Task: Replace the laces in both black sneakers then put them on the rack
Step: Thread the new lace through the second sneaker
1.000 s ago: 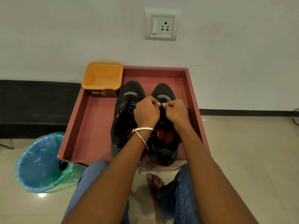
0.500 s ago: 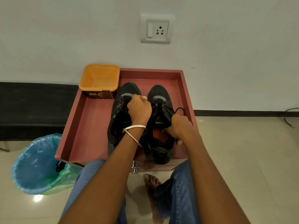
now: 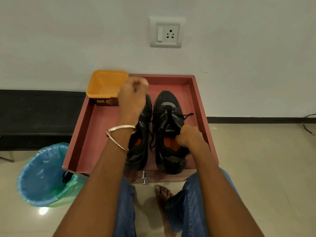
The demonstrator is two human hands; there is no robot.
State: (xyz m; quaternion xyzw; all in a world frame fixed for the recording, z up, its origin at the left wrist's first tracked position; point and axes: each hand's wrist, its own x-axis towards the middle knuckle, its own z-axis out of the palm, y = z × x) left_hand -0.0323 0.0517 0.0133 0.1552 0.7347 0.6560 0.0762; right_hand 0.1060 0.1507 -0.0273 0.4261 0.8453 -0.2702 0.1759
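Note:
Two black sneakers stand side by side, toes to the wall, in a reddish-brown tray (image 3: 82, 134). My left hand (image 3: 133, 94) is lifted above the left sneaker (image 3: 140, 151), blurred and curled into a fist. A black lace (image 3: 151, 134) runs from the right sneaker's front eyelets toward that fist and hangs down between the shoes. My right hand (image 3: 189, 135) grips the right sneaker (image 3: 168, 103) at its opening, over the orange insole. Another lace end lies off that shoe's right side.
An empty orange tub (image 3: 106, 84) sits at the tray's back left corner. A bin with a blue liner (image 3: 42, 175) stands on the floor to the left. A metal knob (image 3: 145, 177) sticks out below the tray's front edge. My knees and a bare foot are below.
My left hand has risen up and back from the right sneaker's laces, drawing lace out. My right hand dropped from the laces to the right sneaker's opening.

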